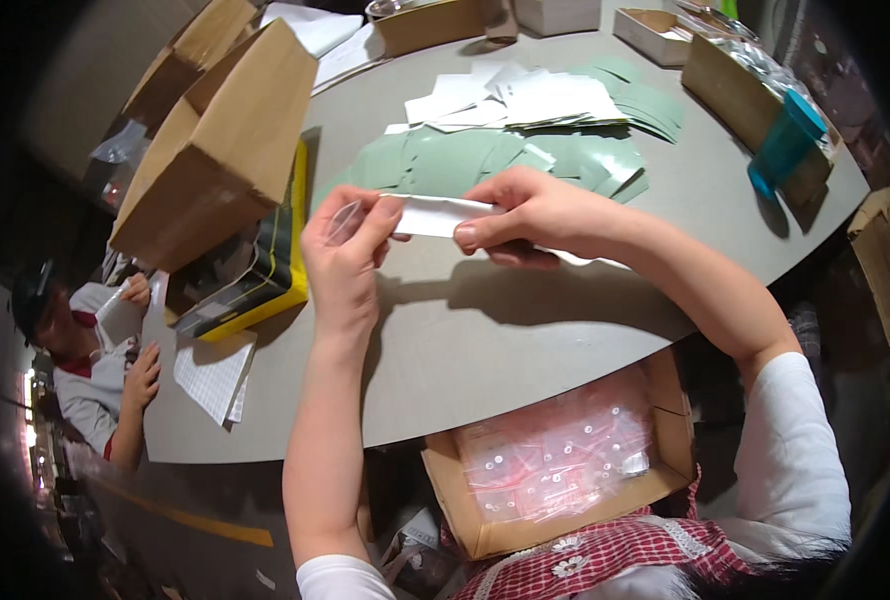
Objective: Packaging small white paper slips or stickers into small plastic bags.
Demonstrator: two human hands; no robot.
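Above the middle of the table, a folded white paper [437, 214] is stretched between my two hands. My left hand [348, 238] pinches its left end with thumb and fingers. A bit of clear plastic [343, 222] also shows among those fingers; whether it belongs to a bag is hard to see. At the right end, my right hand [530, 215] grips the paper between thumb and fingers. Just beyond my hands lie green sheets [445, 162] in spread, overlapping piles, with white papers [510, 98] heaped behind them.
An open cardboard box [680, 415] of clear plastic bags [555, 455] sits below the table's near edge. Cardboard boxes [220, 140] and a yellow-black box [295, 270] stand at left, near a co-worker [95, 350]. A teal bottle [790, 140] stands at right, beside another box.
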